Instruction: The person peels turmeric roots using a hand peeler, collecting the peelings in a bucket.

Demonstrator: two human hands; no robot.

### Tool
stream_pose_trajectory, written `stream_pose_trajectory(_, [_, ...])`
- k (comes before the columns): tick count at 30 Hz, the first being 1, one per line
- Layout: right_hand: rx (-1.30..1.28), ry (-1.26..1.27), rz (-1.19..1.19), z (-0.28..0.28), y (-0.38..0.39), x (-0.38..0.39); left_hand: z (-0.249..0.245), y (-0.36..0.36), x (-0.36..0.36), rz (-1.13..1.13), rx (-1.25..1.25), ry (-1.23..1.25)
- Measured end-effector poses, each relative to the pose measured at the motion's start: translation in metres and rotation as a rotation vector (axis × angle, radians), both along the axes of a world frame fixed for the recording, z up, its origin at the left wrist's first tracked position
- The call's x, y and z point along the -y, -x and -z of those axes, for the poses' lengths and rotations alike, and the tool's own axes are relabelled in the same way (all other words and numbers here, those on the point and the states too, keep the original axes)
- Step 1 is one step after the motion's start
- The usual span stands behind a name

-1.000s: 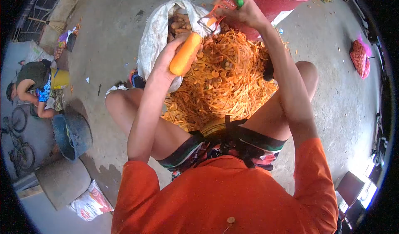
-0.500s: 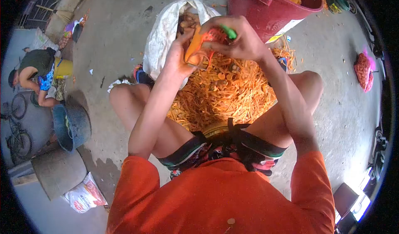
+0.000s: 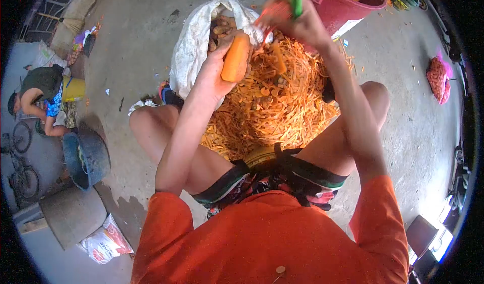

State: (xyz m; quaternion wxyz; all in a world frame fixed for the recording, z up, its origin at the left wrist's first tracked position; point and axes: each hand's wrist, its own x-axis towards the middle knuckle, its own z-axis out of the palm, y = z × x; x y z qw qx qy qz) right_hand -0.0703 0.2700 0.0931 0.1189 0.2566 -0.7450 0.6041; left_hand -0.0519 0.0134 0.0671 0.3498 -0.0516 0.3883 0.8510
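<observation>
My left hand (image 3: 215,71) is closed around a thick, smooth orange carrot (image 3: 235,61), held over the left edge of a heap of orange peelings (image 3: 282,115). Up and to the right, my right hand (image 3: 308,25) grips a peeler with a green handle (image 3: 296,4); its red front part is smeared by motion. The peeler is apart from the carrot. A strip of peel hangs blurred below it. Just beyond my left hand, a white sack (image 3: 190,49) stands open with several unpeeled carrots (image 3: 222,29) inside.
A red tub (image 3: 343,6) with peeled carrots stands at the upper right. My bare legs flank the peelings. To the left, a person (image 3: 43,90) bends near a yellow bucket (image 3: 74,89) and a blue tub (image 3: 85,158). A pink net bag (image 3: 438,79) lies far right.
My right hand has moved the peeler up and away from the carrot. The left hand still holds the carrot, whose smooth orange side now shows more fully.
</observation>
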Motion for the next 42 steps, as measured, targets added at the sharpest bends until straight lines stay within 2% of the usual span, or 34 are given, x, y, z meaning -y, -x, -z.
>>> stream_pose_trajectory(2, [-0.293,-0.289,-0.038,-0.021,-0.029,0.031,-0.005,0.001,-0.004,-0.005,0.034,-0.036])
stream_pose_trajectory(3, [-0.328,-0.337,-0.099,-0.019,-0.027,0.038,-0.006,-0.003,-0.008,-0.045,-0.011,-0.001])
stream_pose_trajectory(4, [-0.325,-0.331,-0.103,-0.013,-0.018,0.033,-0.007,-0.009,-0.008,-0.085,-0.046,0.038])
stream_pose_trajectory(5, [-0.159,-0.176,-0.018,-0.001,-0.005,0.019,-0.012,-0.013,-0.007,-0.033,-0.140,0.122])
stream_pose_trajectory(6, [-0.002,-0.028,0.076,0.006,0.000,0.004,-0.007,-0.012,-0.004,-0.020,-0.132,0.124])
stream_pose_trajectory(7, [0.018,-0.146,0.238,-0.009,0.001,-0.008,-0.003,-0.006,0.001,0.034,-0.063,0.053])
stream_pose_trajectory(8, [0.008,-0.152,0.238,-0.012,-0.001,-0.006,-0.002,0.000,0.002,0.084,0.003,-0.017])
stream_pose_trajectory(10, [-0.140,0.025,-0.012,-0.011,-0.015,0.014,-0.006,0.000,-0.001,0.033,0.038,0.024])
stream_pose_trajectory(11, [-0.157,-0.323,-0.024,-0.008,-0.024,0.019,-0.002,0.002,0.001,0.023,0.005,0.042])
stream_pose_trajectory(12, [-0.330,-0.382,-0.109,-0.018,-0.031,0.038,-0.003,0.005,0.001,0.013,-0.035,0.061])
stream_pose_trajectory(14, [-0.278,-0.315,0.065,0.001,-0.013,0.020,0.005,0.001,0.003,-0.061,-0.021,0.004])
stream_pose_trajectory(15, [-0.106,-0.110,0.037,-0.001,-0.002,0.004,0.009,0.007,0.010,0.066,0.031,-0.066])
stream_pose_trajectory(16, [0.098,-0.188,0.241,-0.011,-0.001,-0.008,0.011,0.010,0.011,0.189,0.075,-0.147])
stream_pose_trajectory(17, [0.129,-0.086,0.154,-0.014,-0.007,-0.006,-0.005,0.000,-0.001,0.050,0.080,-0.030])
stream_pose_trajectory(18, [0.157,0.021,0.069,-0.016,-0.011,-0.001,-0.005,0.001,-0.006,0.057,0.072,-0.033])
stream_pose_trajectory(19, [-0.281,-0.181,0.025,-0.008,-0.011,0.005,-0.004,0.000,-0.010,0.002,0.039,0.009])
stream_pose_trajectory(20, [-0.307,-0.364,0.031,-0.019,-0.031,0.025,-0.001,0.001,-0.012,-0.056,0.006,0.051])
stream_pose_trajectory(21, [-0.320,-0.384,-0.032,-0.020,-0.027,0.026,0.003,0.008,-0.001,0.091,0.015,-0.059])
stream_pose_trajectory(22, [-0.322,-0.398,-0.101,-0.018,-0.027,0.028,0.012,0.013,0.000,0.086,0.018,-0.058])
stream_pose_trajectory(24, [-0.076,-0.178,0.072,-0.011,-0.015,0.010,0.013,0.003,0.000,-0.024,-0.046,0.121])
stream_pose_trajectory(25, [0.144,-0.050,0.144,-0.014,-0.012,0.003,0.008,0.007,-0.001,-0.012,0.034,0.074])
stream_pose_trajectory(26, [0.007,-0.202,0.242,-0.021,-0.009,-0.007,0.008,0.008,0.001,-0.014,0.030,0.068])
stream_pose_trajectory(28, [-0.097,-0.018,0.015,-0.008,-0.013,0.009,0.005,0.014,0.004,0.079,0.064,-0.096])
stream_pose_trajectory(29, [-0.166,-0.301,0.075,-0.012,-0.027,0.022,0.000,0.013,-0.007,-0.082,0.106,-0.007])
stream_pose_trajectory(30, [-0.378,-0.234,-0.071,-0.015,-0.028,0.036,-0.011,0.011,-0.012,-0.082,0.094,-0.010])
stream_pose_trajectory(32, [-0.217,-0.328,0.013,-0.020,-0.030,0.024,-0.021,-0.008,-0.009,-0.074,0.042,0.061])
stream_pose_trajectory(33, [-0.254,-0.187,0.066,0.000,-0.004,0.008,0.003,0.006,0.002,0.095,-0.048,0.011])
stream_pose_trajectory(34, [0.058,-0.041,0.060,-0.008,-0.002,-0.003,-0.002,0.005,0.004,0.080,-0.013,0.026])
stream_pose_trajectory(36, [0.141,0.048,0.076,-0.019,-0.007,-0.005,-0.011,0.001,-0.003,0.025,0.041,0.048])
stream_pose_trajectory(38, [-0.206,-0.145,0.027,-0.018,-0.025,0.022,-0.016,-0.005,-0.012,-0.041,0.046,0.065])
stream_pose_trajectory(39, [-0.208,-0.309,-0.066,-0.028,-0.036,0.032,-0.016,-0.004,-0.014,-0.106,0.053,0.084])
stream_pose_trajectory(40, [-0.233,-0.370,-0.081,-0.025,-0.033,0.032,-0.013,0.002,-0.014,-0.108,0.048,0.085])
stream_pose_trajectory(42, [-0.236,-0.189,0.092,-0.017,-0.015,0.013,0.001,0.001,-0.006,0.000,-0.070,0.093])
